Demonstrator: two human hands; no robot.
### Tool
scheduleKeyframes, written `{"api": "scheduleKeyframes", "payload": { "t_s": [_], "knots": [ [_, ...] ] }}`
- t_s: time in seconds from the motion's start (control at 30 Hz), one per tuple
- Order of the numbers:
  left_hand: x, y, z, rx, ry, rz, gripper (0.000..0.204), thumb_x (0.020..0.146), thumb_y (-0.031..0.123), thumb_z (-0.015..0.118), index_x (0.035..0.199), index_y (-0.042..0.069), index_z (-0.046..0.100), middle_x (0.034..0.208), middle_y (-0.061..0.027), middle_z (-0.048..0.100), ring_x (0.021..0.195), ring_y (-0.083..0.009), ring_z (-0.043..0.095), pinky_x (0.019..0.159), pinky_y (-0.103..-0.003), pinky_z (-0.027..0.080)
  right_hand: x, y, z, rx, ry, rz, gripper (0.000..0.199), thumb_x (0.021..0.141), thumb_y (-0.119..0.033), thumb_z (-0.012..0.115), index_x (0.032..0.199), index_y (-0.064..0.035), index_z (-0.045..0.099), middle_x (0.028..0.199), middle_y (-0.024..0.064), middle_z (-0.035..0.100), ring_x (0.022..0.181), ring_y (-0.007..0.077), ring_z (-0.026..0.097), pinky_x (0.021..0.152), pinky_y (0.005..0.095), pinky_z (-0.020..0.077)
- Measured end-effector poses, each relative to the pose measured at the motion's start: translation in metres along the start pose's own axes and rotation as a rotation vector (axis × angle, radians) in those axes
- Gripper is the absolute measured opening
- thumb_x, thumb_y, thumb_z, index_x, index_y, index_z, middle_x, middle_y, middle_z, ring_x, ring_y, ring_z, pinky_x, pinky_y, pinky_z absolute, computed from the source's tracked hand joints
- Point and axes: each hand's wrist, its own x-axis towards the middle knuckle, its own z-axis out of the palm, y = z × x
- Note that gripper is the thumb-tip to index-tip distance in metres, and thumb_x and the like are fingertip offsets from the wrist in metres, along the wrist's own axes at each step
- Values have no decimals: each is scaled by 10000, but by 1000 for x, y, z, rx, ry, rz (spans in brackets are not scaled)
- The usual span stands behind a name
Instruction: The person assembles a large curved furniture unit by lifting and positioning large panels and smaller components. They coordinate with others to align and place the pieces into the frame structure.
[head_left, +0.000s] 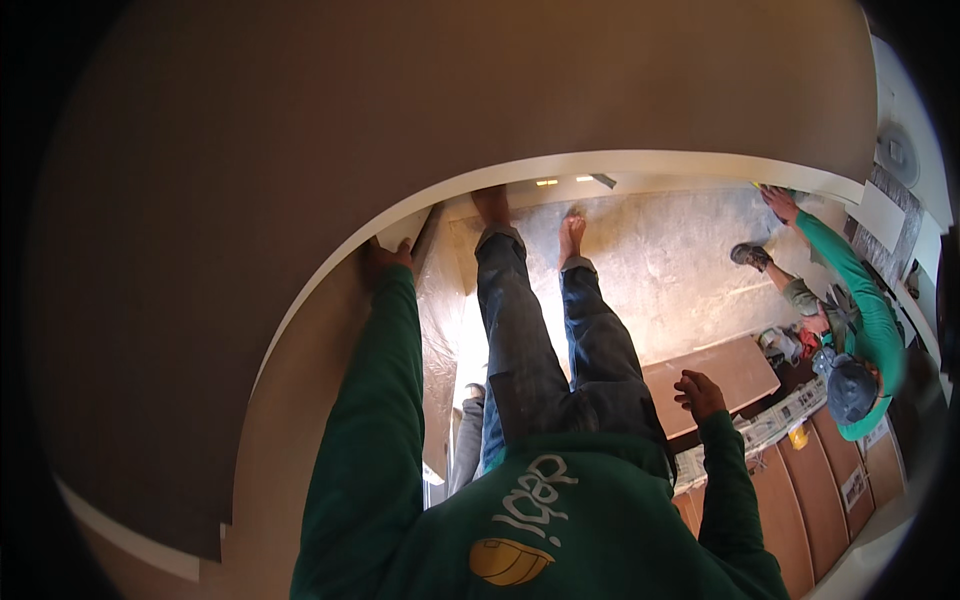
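A large brown panel point(560, 80) with a pale edge band point(600, 162) spans the upper part of the view. My left hand point(390, 258) grips along its lower edge at the left, its fingertips partly hidden there. My right hand point(700, 393) hangs free near my right hip, fingers loosely bent and apart, with nothing visible in it. On the far right a co-worker in a green top and dark cap point(850, 388) bends over. That person's hand point(781, 205) reaches to the panel's right end, beside something small and yellow.
I stand barefoot on a dusty, pale floor point(660, 260). A brown board point(715, 378) lies right of my legs, near newspaper sheets point(790, 420) and plastic bags point(778, 345). Brown door-like panels point(815, 480) stand at the lower right. Clear sheeting point(440, 340) hangs or lies at the left.
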Motion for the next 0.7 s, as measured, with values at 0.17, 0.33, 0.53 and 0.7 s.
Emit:
{"api": "scheduleKeyframes", "payload": {
  "t_s": [0.17,0.33,0.53,0.7],
  "knots": [
    [16,-16,-2,222,-102,167,769,777,466,683,1272,-76,452,1147,-251,605,981,-344,639,833,-403,520,2,-3,1,58,-19,49,397,938,-280,541,1213,6,539,946,92,675,738,152,651,598,265,489],
    [3,3,-20,123,278,654,701,788,436,680,1208,-99,510,1173,-278,582,1100,-368,575,933,-386,454,13,-2,0,98,-22,43,397,940,-287,537,1205,8,544,943,95,676,738,157,651,597,272,487],
    [-2,21,-16,-297,97,530,562,800,318,671,1151,-104,546,1113,-254,620,1064,-344,595,919,-370,448,15,-9,-8,111,-63,28,401,936,-291,541,1206,6,544,962,103,677,742,161,652,603,280,490],
    [-33,53,-45,-339,0,400,462,776,284,686,1024,-98,612,953,-215,673,872,-309,654,793,-362,491,22,16,-12,129,-74,-14,416,936,-301,548,1242,-19,525,988,104,676,741,166,646,624,286,496]
  ]
}}
